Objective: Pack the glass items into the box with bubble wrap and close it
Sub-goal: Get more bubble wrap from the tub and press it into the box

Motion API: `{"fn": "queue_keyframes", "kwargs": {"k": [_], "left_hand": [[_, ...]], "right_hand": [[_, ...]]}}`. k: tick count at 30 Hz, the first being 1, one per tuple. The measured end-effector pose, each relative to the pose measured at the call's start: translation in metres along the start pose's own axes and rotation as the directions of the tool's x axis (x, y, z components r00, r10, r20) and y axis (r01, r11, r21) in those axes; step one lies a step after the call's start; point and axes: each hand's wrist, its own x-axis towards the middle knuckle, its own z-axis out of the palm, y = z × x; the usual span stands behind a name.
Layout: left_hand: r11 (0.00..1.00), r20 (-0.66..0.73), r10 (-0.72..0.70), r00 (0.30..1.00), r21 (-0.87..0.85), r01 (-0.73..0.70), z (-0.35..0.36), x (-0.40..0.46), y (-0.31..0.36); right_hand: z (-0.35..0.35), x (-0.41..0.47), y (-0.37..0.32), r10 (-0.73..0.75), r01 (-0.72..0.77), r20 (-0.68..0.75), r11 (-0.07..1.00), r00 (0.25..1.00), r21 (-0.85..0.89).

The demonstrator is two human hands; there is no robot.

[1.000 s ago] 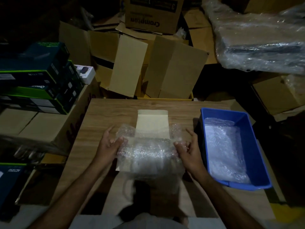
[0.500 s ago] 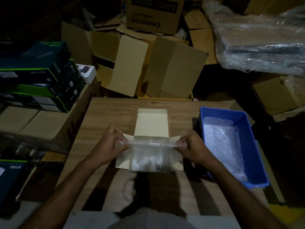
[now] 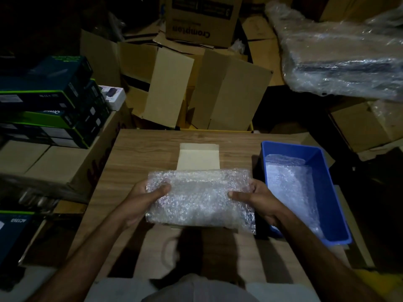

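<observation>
Holding a bubble wrap sheet [image 3: 199, 198] spread flat over the box [image 3: 197, 156], both hands at its side edges. Left hand [image 3: 145, 198] pinches the left edge, thumb on top, fingers under. Right hand [image 3: 254, 197] does the same on the right edge. Each grip is closed on the wrap.

Change since half a second ago: then the sheet was drawn down into a narrow band across the box mouth, and pale rounded shapes, probably the glass, showed inside. Now the sheet is raised and opened wide, hiding the mouth and side flaps. Only the far flap shows, lying flat on the tabletop [image 3: 139, 153] beyond the wrap.

Glass items: not visible now. Judged to sit in the box under the sheet; cannot confirm.

Reading: the top cushioning layer is being positioned, not yet tucked. Box remains open, so closing is still to do. Sheet looks wider than the box, so its edges will likely need folding in before the flaps can shut cleanly.

Right of the box, a blue bin [image 3: 322, 171] with more bubble wrap inside. Stacked cartons around the tabletop; light poor.
</observation>
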Motion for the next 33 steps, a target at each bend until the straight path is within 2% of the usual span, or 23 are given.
{"fn": "queue_keyframes", "kwargs": {"k": [3,7,9,12,14,16,18,19,21,23,25,28,31,33], "left_hand": [[0.995,0.013,-0.030,0.999,0.093,0.029,-0.016,0.005,-0.010],[0.991,-0.017,-0.046,0.999,0.124,0.048,-0.024,0.007,-0.019],[0.993,-0.006,-0.054,0.999,0.105,0.055,-0.024,0.007,-0.022],[0.995,0.037,-0.088,0.995,0.058,0.086,-0.020,0.004,-0.021],[0.989,0.078,-0.138,0.987,-0.048,0.142,-0.026,0.002,-0.020],[0.972,0.154,-0.164,0.974,-0.144,0.187,-0.035,-0.001,-0.018],[0.976,0.226,-0.148,0.963,-0.125,0.180,-0.044,-0.002,-0.018],[0.980,0.258,-0.133,0.957,-0.110,0.166,-0.047,-0.003,-0.017],[0.984,0.288,-0.138,0.948,-0.072,0.166,-0.050,-0.002,-0.018],[0.985,0.266,-0.172,0.949,0.023,0.172,-0.045,0.002,-0.017],[0.984,0.178,-0.157,0.971,0.110,0.139,-0.039,0.006,-0.017],[0.966,0.192,-0.054,0.980,0.260,0.002,-0.035,0.013,-0.023],[0.925,0.191,-0.008,0.982,0.374,-0.065,-0.029,0.019,-0.028],[0.909,0.220,0.068,0.973,0.389,-0.151,-0.027,0.024,-0.031]], "right_hand": [[0.000,-0.002,0.001,-0.047,0.045,-0.040,0.998,0.998,-0.052],[0.001,0.000,0.005,-0.054,0.054,-0.010,0.999,0.998,0.005],[0.001,0.001,0.006,-0.043,0.043,0.001,0.998,0.999,0.047],[-0.002,0.003,0.008,0.046,-0.056,0.058,0.981,0.997,0.187],[-0.007,0.007,0.010,0.097,-0.113,0.082,0.967,0.992,0.229],[-0.015,0.009,0.012,0.110,-0.153,0.167,0.949,0.980,0.277],[-0.023,0.008,0.015,0.099,-0.206,0.296,0.912,0.950,0.354],[-0.025,0.008,0.014,0.118,-0.240,0.344,0.910,0.932,0.339],[-0.023,0.008,0.012,0.175,-0.242,0.344,0.957,0.922,0.161],[-0.018,0.012,0.012,0.158,-0.136,0.198,0.983,0.967,-0.119],[-0.014,0.018,0.017,0.033,-0.012,0.066,0.957,0.997,-0.291],[-0.011,0.024,0.024,-0.137,0.124,-0.012,0.926,0.990,-0.356],[-0.007,0.028,0.026,-0.232,0.231,0.045,0.888,0.972,-0.397],[-0.003,0.029,0.027,-0.256,0.269,0.090,0.853,0.962,-0.448]]}}
